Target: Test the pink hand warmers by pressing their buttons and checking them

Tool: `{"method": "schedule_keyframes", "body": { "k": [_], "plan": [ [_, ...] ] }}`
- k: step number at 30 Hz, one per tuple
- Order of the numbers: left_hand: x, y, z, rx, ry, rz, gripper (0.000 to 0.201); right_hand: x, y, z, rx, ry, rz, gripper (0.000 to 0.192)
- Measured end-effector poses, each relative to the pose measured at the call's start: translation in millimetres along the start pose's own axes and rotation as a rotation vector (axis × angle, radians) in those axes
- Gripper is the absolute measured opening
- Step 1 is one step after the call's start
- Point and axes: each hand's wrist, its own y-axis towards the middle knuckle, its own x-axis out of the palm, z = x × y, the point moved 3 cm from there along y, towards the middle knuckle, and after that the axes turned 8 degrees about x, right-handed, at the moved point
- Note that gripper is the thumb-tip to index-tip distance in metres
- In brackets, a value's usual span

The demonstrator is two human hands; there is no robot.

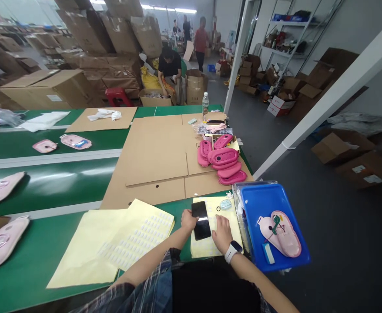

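A black smartphone [201, 220] lies over the yellow sticker sheets [233, 221] in front of me. My left hand [189, 221] grips the phone along its left edge, with the thumb on its face. To the right of the phone, my right hand [222, 234] rests on the sheets with its fingers extended and nothing visible in them. Just beyond it are a small black ring [218, 208] and a pale blue oval piece [225, 204]. More yellow sticker sheets [145, 230] spread over the green table to the left.
At right, a blue tray [263, 195] holds pink casing parts and a small blue-and-white box [268, 253]. Dark pink casings [223, 158] are piled on cardboard [158, 152], near a water bottle [205, 103]. Pale pink casings [5, 189] lie left. A white post [308, 130] stands right.
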Motion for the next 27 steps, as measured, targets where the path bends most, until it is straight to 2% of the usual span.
{"method": "schedule_keyframes", "body": {
  "k": [3,6,13,15,17,19,20,21,22,23,24,25,27],
  "plan": [
    [4.1,1,1,-0.015,-0.104,0.020,0.021,13,-9,-3,0.011,0.013,-0.071,0.065],
    [5.9,-2,2,0.002,-0.242,-0.003,0.015,16,-6,-3,0.020,0.058,-0.122,0.068],
    [-9.4,-9,-4,0.045,-0.456,-0.070,0.012,-3,0,18,0.098,0.309,-0.224,0.067],
    [-14.5,-9,-4,0.044,-0.467,-0.108,0.012,-14,-13,31,0.131,0.413,-0.294,0.062],
    [-18.6,-9,-3,0.024,-0.455,-0.139,0.012,-33,-36,47,0.126,0.536,-0.421,0.057],
    [-22.1,-7,-1,0.000,-0.438,-0.163,0.018,-65,-64,74,0.089,0.676,-0.553,0.061],
    [-23.8,-6,0,-0.008,-0.430,-0.171,0.023,-85,-77,92,0.075,0.742,-0.579,0.066],
    [-25.3,-5,1,-0.012,-0.422,-0.177,0.028,-107,-87,114,0.073,0.838,-0.542,0.068],
    [-26.5,-3,2,-0.013,-0.413,-0.182,0.033,-132,-95,141,0.139,1.039,-0.389,0.066],
    [-27.2,-2,4,-0.012,-0.403,-0.188,0.037,-155,-101,173,0.271,1.253,-0.103,0.061],
    [-27.1,0,6,-0.010,-0.392,-0.197,0.038,-172,-109,207,0.467,1.430,0.248,0.052],
    [-26.2,1,8,-0.006,-0.382,-0.208,0.037,-182,-115,233,0.578,1.469,0.447,0.042],
    [-22.4,4,12,0.006,-0.367,-0.233,0.031,-181,-121,270,0.789,1.484,0.675,0.028]
  ]
}}
